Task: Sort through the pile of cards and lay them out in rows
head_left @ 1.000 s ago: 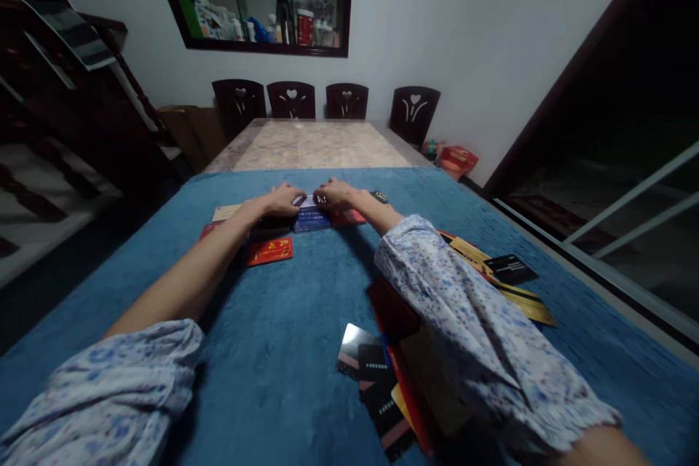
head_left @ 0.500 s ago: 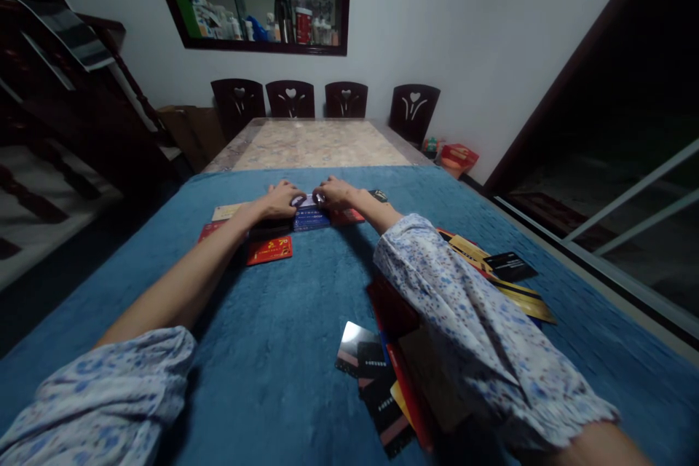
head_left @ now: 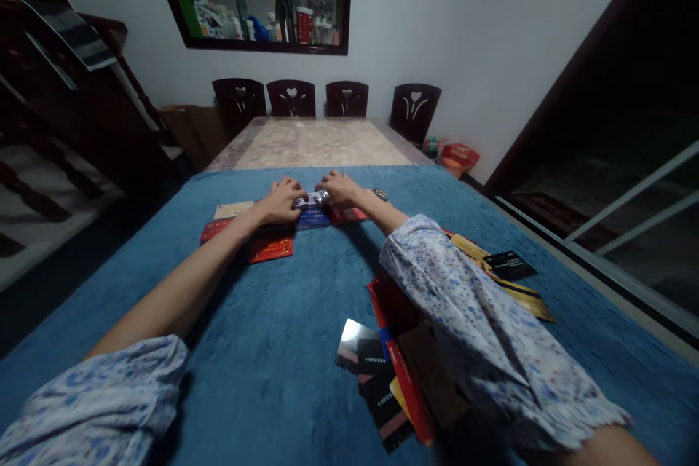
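Observation:
My left hand and my right hand reach out over the blue cloth, close together, fingers curled. Between them is a small pale card, its ends under my fingertips. It lies at the back edge of a blue card. A red card shows below my right hand. Beside and under my left forearm are a cream card and a red card with gold print. A dark card peeks out behind my right wrist.
Near my right forearm lies a loose pile of black cards and red cards. Gold cards and a black card lie farther right. Beyond the blue cloth stretches the marble-patterned tabletop, with chairs behind.
Both hands have shifted very slightly, with the pale card between them a touch to the right. The other cards lie as before.

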`<state>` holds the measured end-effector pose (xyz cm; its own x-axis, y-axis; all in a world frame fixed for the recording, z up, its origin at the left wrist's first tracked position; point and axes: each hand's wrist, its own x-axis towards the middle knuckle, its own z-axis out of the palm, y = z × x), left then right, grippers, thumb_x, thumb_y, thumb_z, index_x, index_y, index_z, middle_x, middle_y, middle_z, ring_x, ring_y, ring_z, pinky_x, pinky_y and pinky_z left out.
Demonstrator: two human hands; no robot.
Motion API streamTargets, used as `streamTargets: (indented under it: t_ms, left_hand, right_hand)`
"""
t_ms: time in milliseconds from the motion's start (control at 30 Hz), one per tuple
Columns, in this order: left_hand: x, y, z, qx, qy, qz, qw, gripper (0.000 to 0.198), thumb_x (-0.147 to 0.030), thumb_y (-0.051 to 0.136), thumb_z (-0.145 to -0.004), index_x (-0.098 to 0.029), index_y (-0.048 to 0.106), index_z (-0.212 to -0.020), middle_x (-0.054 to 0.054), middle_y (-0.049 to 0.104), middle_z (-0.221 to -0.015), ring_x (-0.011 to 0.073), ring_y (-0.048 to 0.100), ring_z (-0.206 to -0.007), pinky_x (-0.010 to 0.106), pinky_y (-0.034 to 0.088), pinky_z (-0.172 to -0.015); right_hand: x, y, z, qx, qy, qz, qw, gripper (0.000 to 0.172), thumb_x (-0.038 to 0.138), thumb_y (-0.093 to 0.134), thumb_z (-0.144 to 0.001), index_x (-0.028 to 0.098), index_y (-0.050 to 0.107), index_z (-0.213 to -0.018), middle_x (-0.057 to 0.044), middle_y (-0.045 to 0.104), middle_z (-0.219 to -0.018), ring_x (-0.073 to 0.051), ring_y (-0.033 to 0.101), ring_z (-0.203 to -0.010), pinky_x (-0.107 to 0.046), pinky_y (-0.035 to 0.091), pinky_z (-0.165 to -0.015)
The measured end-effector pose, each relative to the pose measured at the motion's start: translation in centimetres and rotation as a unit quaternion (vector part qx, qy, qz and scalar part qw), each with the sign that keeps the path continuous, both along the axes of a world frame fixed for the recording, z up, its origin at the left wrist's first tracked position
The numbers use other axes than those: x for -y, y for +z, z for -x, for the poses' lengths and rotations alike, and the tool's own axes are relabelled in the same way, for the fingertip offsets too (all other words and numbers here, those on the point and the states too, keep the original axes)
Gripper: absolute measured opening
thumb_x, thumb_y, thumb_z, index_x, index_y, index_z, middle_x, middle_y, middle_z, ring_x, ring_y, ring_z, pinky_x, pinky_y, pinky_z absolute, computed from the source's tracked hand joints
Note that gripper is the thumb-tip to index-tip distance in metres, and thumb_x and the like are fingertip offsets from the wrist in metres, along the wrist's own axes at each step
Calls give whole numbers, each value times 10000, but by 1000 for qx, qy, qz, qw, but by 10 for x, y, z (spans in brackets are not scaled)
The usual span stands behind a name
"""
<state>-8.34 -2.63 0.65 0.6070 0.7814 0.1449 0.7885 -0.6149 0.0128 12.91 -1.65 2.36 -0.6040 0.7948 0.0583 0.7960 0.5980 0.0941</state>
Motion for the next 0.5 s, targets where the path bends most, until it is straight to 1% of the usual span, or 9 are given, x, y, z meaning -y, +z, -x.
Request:
streamTargets:
  t_ms: [67,167,233,333,500]
  left_hand:
    - [4,0,-1,-12,-9,-3,1000,350,-332,577,-793,-218,715,-1093,119,573,-1193,341,425,-1198,541,339,-1024]
    - [9,1,-2,-19,-23,-1,1000,366,-400,616,-791,-222,711,-1096,111,578,-1186,344,414,-1214,533,324,-1037]
    - [12,0,-2,-15,-29,4,999,383,-442,637,-794,-233,709,-1107,105,583,-1184,342,413,-1214,525,316,-1042]
    - [14,-1,-2,-11,-37,8,999,413,-514,630,-814,-239,707,-1113,99,593,-1156,331,421,-1198,514,315,-1041]
    - [16,-3,-4,-30,-35,15,999,439,-557,615,-809,-223,722,-1072,116,597,-1147,346,429,-1204,518,323,-1031]
  right_hand:
    - [5,2,-2,-7,18,-12,1000,452,288,616,-896,213,650,-1340,-155,594,-1370,-338,435,-1259,-417,388,-933]
    - [11,3,-4,-11,43,-16,999,383,398,616,-916,184,714,-1218,-151,655,-1261,-328,451,-1212,-396,363,-905]
    - [15,1,-4,-3,57,-12,998,415,484,628,-910,172,733,-1164,-149,683,-1199,-324,460,-1189,-382,352,-887]
    - [19,-1,-4,10,74,-6,997,472,565,641,-893,166,750,-1121,-152,699,-1166,-320,475,-1175,-367,347,-873]
    - [26,-3,-5,6,83,-2,997,504,600,615,-903,172,763,-1124,-152,713,-1154,-316,499,-1163,-372,346,-882]
